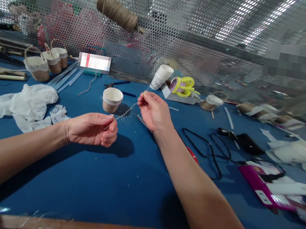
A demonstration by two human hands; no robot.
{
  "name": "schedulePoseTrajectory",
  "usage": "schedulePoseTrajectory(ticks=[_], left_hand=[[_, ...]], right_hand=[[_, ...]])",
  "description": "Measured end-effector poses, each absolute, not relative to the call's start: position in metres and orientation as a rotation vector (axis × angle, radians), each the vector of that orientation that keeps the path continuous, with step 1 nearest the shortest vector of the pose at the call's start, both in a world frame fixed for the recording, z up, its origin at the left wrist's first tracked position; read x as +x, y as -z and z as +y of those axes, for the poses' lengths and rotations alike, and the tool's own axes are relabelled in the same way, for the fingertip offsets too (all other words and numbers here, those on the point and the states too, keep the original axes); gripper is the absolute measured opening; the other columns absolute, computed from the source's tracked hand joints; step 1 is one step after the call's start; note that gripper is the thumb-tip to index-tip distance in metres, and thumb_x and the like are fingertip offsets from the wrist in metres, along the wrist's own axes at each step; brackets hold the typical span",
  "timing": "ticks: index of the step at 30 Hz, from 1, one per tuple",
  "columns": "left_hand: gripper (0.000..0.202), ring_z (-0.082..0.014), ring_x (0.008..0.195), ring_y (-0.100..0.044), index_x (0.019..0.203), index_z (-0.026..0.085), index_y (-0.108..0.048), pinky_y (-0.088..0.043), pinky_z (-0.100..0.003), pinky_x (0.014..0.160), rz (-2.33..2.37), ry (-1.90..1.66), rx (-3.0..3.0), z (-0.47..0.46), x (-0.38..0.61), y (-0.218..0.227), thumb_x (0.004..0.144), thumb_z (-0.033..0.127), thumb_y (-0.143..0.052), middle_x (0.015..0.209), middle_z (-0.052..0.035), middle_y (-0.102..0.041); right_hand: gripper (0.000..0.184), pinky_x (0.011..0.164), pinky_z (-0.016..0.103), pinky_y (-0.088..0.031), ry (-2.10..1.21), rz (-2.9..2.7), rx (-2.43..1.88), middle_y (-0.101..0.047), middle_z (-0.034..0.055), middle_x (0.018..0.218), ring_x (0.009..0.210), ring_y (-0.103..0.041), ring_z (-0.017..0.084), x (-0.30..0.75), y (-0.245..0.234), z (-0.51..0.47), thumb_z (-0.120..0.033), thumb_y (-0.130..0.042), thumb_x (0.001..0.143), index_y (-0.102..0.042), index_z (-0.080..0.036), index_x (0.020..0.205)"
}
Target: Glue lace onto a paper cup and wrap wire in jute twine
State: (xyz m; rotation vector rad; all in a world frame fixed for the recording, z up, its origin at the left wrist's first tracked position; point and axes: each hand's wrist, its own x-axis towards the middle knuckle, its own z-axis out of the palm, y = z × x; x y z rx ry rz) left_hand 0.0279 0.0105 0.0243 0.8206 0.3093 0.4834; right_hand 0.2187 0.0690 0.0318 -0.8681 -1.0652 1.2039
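A thin piece of twine [127,111] stretches between my two hands above the blue table. My left hand [93,129] pinches its lower end, with the fingers curled. Higher and to the right, my right hand [154,109] holds the other end between thumb and fingertips, and a short tip sticks up past them. Just behind the twine stands a small cup [112,100], brown below with a white lace band at its rim; it has no handle. Scissors with red handles [192,155] lie partly hidden under my right forearm.
Handled lace-trimmed cups [37,67] and crumpled white lace [28,105] are at left. Pliers [118,84], stacked paper cups [161,77] and yellow-handled scissors [186,86] sit at the back. A purple power strip [261,187] with black cord lies right. A twine spool [117,11] hangs on the mesh.
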Motion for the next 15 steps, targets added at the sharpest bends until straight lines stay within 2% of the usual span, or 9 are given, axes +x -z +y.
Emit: schedulePoseTrajectory(ticks=[4, 7, 12, 15], left_hand=[[0.033, -0.0096, 0.05, -0.033, 0.058, 0.018, -0.042, -0.031, -0.024, 0.051, 0.346, -0.502, 0.87, 0.01, 0.028, -0.027, 0.079, 0.038, -0.056, 0.051, 0.0039, -0.033], [0.034, -0.0102, 0.051, -0.034, 0.058, 0.018, -0.042, -0.031, -0.025, 0.053, 0.479, -0.54, 1.18, 0.012, 0.03, -0.025, 0.078, 0.042, -0.054, 0.052, 0.0036, -0.036], [0.026, -0.0125, 0.055, -0.035, 0.051, 0.019, -0.041, -0.029, -0.028, 0.06, 1.065, -0.654, 2.086, 0.016, 0.035, -0.014, 0.071, 0.022, -0.059, 0.054, 0.0026, -0.037], [0.025, -0.013, 0.056, -0.037, 0.05, 0.018, -0.043, -0.029, -0.029, 0.062, 1.183, -0.704, 2.123, 0.017, 0.035, -0.013, 0.071, 0.02, -0.058, 0.053, 0.002, -0.039]], right_hand=[[0.014, 0.062, 0.026, -0.042, -1.178, -1.08, -0.898, -0.053, -0.0027, 0.064, 0.06, -0.049, 0.009, 0.219, -0.032, 0.069, -0.025, -0.065, 0.07, -0.056, -0.02, 0.062], [0.016, 0.062, 0.027, -0.041, -1.134, -1.098, -0.941, -0.052, -0.0027, 0.061, 0.058, -0.048, 0.009, 0.218, -0.03, 0.069, -0.024, -0.066, 0.071, -0.056, -0.019, 0.06], [0.015, 0.06, 0.027, -0.037, -0.986, -1.089, -1.017, -0.052, -0.0026, 0.055, 0.055, -0.045, 0.009, 0.214, -0.02, 0.069, -0.018, -0.067, 0.069, -0.057, -0.017, 0.058], [0.014, 0.06, 0.027, -0.036, -0.964, -1.074, -1.015, -0.052, -0.0033, 0.055, 0.055, -0.044, 0.009, 0.214, -0.018, 0.07, -0.019, -0.068, 0.069, -0.057, -0.018, 0.059]])
